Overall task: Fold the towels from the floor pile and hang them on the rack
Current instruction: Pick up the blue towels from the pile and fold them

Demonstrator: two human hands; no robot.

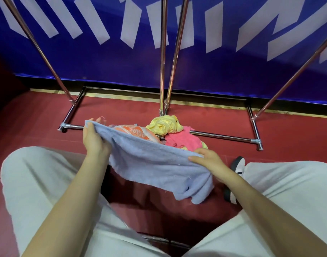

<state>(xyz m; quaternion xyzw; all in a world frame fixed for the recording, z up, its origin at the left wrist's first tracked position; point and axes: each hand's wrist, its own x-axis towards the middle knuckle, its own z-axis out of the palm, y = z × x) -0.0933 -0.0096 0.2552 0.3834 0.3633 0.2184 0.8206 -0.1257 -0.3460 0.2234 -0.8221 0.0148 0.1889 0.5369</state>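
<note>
Currently: blue towel held up, fold under way.
Left hand and right hand each pinch its top edge above the floor pile; rack beyond. Next, I judge, I bring the corners together, then drape.

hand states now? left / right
Left hand: grips one end of the blue towel.
Right hand: holds the same towel's near edge, fingers over it.
</note>
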